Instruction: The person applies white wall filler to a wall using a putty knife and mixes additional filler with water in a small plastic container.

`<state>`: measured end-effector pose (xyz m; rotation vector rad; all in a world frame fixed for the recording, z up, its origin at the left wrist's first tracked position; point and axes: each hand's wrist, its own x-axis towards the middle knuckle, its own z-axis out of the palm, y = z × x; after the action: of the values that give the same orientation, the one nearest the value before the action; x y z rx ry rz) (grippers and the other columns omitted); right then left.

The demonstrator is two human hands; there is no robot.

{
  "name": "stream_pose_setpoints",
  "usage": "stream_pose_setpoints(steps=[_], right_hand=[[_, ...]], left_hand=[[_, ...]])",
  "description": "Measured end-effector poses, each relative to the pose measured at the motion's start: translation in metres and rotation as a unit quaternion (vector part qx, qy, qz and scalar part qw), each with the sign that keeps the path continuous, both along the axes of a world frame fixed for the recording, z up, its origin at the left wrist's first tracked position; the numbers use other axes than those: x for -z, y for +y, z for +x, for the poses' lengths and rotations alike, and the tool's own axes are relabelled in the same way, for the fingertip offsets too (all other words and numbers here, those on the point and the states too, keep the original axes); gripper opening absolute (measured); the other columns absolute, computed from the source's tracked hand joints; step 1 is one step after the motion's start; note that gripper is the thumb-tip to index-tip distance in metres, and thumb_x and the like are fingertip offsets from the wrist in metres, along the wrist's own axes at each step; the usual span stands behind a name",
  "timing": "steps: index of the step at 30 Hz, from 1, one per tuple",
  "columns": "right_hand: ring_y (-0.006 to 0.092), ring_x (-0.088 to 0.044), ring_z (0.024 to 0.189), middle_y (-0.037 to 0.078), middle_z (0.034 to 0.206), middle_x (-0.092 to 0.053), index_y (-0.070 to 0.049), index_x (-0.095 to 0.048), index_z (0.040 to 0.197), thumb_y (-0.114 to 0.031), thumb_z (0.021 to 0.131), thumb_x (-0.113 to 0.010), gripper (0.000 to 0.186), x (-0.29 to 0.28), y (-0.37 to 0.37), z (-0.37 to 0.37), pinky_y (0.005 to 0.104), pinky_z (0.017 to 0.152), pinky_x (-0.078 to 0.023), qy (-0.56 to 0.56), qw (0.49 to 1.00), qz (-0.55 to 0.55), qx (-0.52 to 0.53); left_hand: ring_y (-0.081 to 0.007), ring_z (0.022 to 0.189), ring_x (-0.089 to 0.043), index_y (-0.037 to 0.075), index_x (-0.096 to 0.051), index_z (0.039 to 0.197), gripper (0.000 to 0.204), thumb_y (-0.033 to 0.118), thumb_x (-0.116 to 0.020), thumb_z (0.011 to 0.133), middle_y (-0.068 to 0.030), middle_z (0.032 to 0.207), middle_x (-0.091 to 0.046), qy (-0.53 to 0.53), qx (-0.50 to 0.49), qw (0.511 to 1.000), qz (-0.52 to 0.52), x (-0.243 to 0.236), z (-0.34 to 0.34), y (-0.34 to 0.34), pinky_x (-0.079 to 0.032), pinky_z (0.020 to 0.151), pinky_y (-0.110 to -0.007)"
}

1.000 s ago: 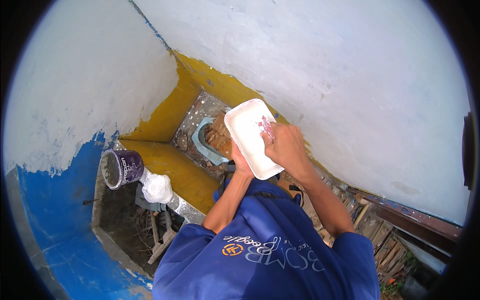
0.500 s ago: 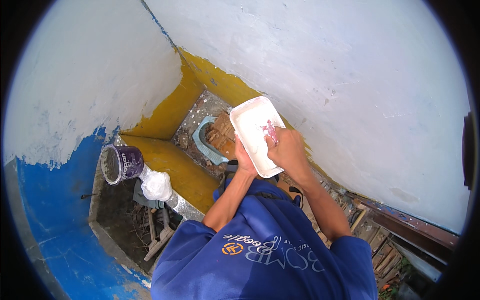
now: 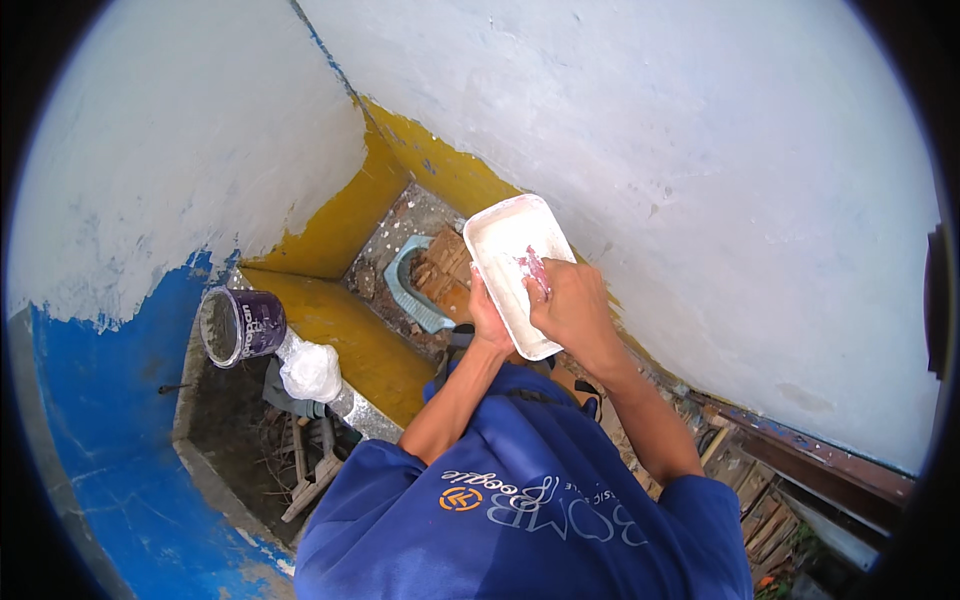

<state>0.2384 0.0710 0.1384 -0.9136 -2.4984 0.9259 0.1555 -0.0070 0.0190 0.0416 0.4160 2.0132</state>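
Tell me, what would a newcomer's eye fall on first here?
First, the shallow white rectangular tray at the centre, with the left hand at its left side and the right hand over it. Then the round dark-purple bucket on the left, and the bright blue painted wall at the far left.

bucket (image 3: 262, 322) left of tray (image 3: 500, 238); toilet (image 3: 402, 285) between them.

White right wall (image 3: 720, 180); yellow band (image 3: 445, 155) below; blue left wall (image 3: 110, 400); speckled floor (image 3: 410, 213).
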Motion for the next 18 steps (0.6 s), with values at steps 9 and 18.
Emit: stream_pose_setpoints(steps=[9,18], right_hand=[[0.0443,-0.06,0.063,0.027,0.066,-0.06,0.004,-0.064,0.073,-0.011,0.079,-0.066,0.017,0.0,0.001,-0.003,0.0498,0.06,-0.046,0.011,1.0,-0.003,0.016],[0.0465,-0.06,0.063,0.029,0.065,-0.059,0.007,-0.064,0.074,-0.012,0.079,-0.065,0.019,0.005,0.0,-0.011,0.0511,0.062,-0.047,0.011,1.0,-0.018,0.01]], left_hand=[[-0.0291,0.126,-0.051,0.007,-0.037,0.146,0.068,0.057,-0.03,0.1,-0.0133,0.141,-0.049,0.001,-0.009,1.0,-0.009,0.0,-0.003,0.001,-0.041,0.108,-0.044],[-0.0288,0.125,-0.051,0.008,-0.038,0.145,0.065,0.055,-0.032,0.101,-0.013,0.14,-0.049,-0.01,-0.007,1.0,0.002,0.002,-0.001,0.002,-0.039,0.108,-0.045]])
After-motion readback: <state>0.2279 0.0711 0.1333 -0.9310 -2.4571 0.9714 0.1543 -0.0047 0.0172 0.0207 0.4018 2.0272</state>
